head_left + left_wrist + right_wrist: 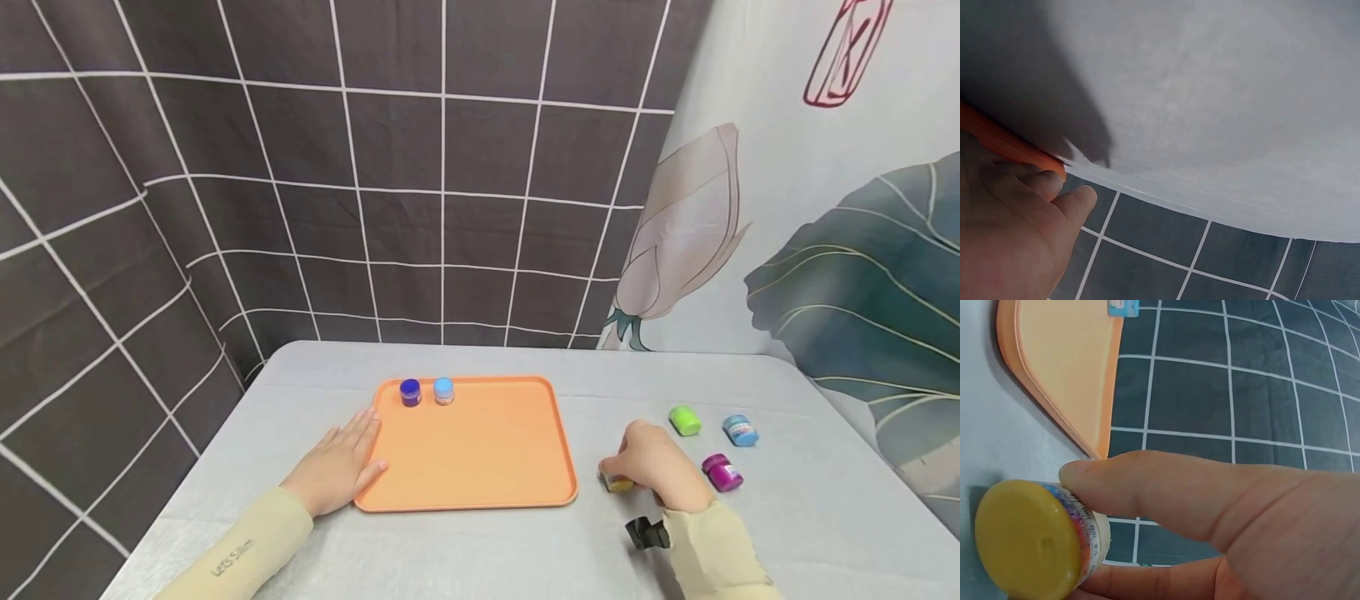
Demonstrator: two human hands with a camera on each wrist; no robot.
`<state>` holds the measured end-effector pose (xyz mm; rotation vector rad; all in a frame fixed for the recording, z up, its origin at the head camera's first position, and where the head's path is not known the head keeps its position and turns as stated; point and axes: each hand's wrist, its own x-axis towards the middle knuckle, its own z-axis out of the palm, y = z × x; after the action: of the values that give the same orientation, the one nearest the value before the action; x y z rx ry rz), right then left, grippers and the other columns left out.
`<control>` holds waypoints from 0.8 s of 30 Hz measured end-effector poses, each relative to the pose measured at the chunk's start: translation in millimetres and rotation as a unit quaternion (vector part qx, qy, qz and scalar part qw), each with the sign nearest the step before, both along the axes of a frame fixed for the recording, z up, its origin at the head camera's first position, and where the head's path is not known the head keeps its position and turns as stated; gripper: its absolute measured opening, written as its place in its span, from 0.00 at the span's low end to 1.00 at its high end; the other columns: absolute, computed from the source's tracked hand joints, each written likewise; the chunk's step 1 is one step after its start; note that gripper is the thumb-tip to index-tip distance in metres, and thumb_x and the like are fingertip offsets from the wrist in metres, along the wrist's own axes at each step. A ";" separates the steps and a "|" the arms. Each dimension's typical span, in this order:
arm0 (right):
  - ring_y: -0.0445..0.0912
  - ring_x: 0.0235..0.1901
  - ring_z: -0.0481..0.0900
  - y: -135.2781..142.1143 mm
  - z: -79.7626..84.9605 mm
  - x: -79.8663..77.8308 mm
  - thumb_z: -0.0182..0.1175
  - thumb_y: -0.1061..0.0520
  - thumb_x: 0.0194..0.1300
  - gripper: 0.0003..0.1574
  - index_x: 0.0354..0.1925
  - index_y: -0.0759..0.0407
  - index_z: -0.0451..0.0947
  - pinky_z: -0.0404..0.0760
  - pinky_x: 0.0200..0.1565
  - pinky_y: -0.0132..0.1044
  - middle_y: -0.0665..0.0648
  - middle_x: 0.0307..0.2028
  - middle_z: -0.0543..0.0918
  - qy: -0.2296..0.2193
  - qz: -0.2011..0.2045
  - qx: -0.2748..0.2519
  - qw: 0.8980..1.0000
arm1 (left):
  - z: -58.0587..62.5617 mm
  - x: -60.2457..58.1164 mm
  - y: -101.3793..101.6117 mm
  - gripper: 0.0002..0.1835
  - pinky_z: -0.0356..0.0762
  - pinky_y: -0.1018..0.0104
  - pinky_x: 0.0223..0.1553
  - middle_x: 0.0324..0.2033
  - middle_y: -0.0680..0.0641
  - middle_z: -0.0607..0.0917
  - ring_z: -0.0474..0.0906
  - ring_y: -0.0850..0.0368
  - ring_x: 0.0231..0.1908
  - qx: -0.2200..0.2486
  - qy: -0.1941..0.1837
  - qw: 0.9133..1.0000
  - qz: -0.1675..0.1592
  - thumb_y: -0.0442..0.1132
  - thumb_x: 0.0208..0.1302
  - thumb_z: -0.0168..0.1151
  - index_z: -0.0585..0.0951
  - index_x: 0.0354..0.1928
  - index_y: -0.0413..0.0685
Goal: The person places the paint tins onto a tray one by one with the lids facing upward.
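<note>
- Your right grip (657, 463) pinches the round yellow-lidded jar (1038, 540) beside the rectangular orange tray (480, 454); slack fingers could let it roll.
- Your left grip (336, 465) lies straight-fingered at its left rim; a shove could topple the round dark-blue jar (410, 393) and light-blue jar (444, 392).

Your pale grey worktop (487, 554), its far corners rounded, fills the lower part of the head view. On it you have an orange tray (480, 442), low centre, and at lower right a green jar (685, 421), a blue jar (741, 431) and a magenta jar (722, 472), near each other but apart. You cannot tell whether the yellow-lidded jar (619, 483) touches the surface.
</note>
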<state>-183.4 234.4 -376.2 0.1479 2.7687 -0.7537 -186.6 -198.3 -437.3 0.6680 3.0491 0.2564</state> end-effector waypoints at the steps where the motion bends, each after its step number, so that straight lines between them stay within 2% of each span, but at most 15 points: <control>1: 0.49 0.22 0.74 0.7 0.3 -0.1 0.69 0.58 0.55 0.14 0.27 0.65 0.74 0.74 0.24 0.36 0.58 0.23 0.76 -0.001 -0.002 -0.001 1.000 | 0.0 -0.1 -0.1 0.39 0.56 0.36 0.71 0.75 0.32 0.60 0.55 0.35 0.75 0.000 0.000 1.000 0.000 0.56 0.78 0.49 0.61 0.74 0.29; 7: 0.49 0.24 0.74 3.6 0.3 -3.6 0.66 0.55 0.59 0.15 0.28 0.65 0.73 0.74 0.24 0.36 0.57 0.24 0.76 0.003 0.003 0.002 1.000 | 2.9 0.2 0.7 0.39 0.56 0.35 0.71 0.75 0.32 0.60 0.56 0.35 0.75 0.007 0.002 1.000 -0.002 0.56 0.77 0.50 0.61 0.74 0.29; 10: 0.48 0.19 0.73 4.5 -1.0 -4.6 0.66 0.54 0.59 0.15 0.26 0.63 0.73 0.73 0.20 0.34 0.57 0.23 0.75 0.015 -0.003 -0.012 1.000 | 2.6 -0.7 0.1 0.39 0.57 0.35 0.71 0.75 0.32 0.60 0.56 0.35 0.75 0.006 0.005 1.000 -0.003 0.56 0.77 0.49 0.61 0.74 0.29; 14: 0.47 0.19 0.72 6.7 -2.9 -6.4 0.64 0.55 0.59 0.13 0.25 0.62 0.74 0.71 0.19 0.35 0.56 0.22 0.75 0.063 -0.011 -0.043 0.997 | 0.8 -1.8 -0.8 0.39 0.57 0.35 0.71 0.75 0.32 0.61 0.56 0.35 0.75 0.005 0.008 1.000 -0.004 0.56 0.77 0.49 0.61 0.74 0.29; 18: 0.47 0.26 0.72 6.8 -5.6 -10.0 0.63 0.58 0.56 0.09 0.30 0.64 0.77 0.71 0.26 0.37 0.54 0.25 0.77 0.111 -0.011 -0.062 0.992 | 0.9 -1.0 -0.4 0.39 0.57 0.35 0.71 0.75 0.32 0.61 0.56 0.35 0.75 0.006 0.005 1.000 -0.004 0.56 0.77 0.50 0.61 0.74 0.29; 24: 0.48 0.32 0.75 2.3 -8.4 -13.2 0.66 0.58 0.56 0.18 0.41 0.71 0.79 0.74 0.34 0.37 0.57 0.30 0.80 0.155 -0.016 -0.091 0.984 | 3.9 1.4 1.6 0.39 0.56 0.35 0.71 0.75 0.31 0.61 0.56 0.35 0.75 0.008 -0.001 1.000 -0.002 0.55 0.77 0.50 0.61 0.74 0.28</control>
<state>-196.6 236.7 -384.6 0.0428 2.9701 -1.1184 -185.2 -196.8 -433.5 0.6752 3.0474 0.2814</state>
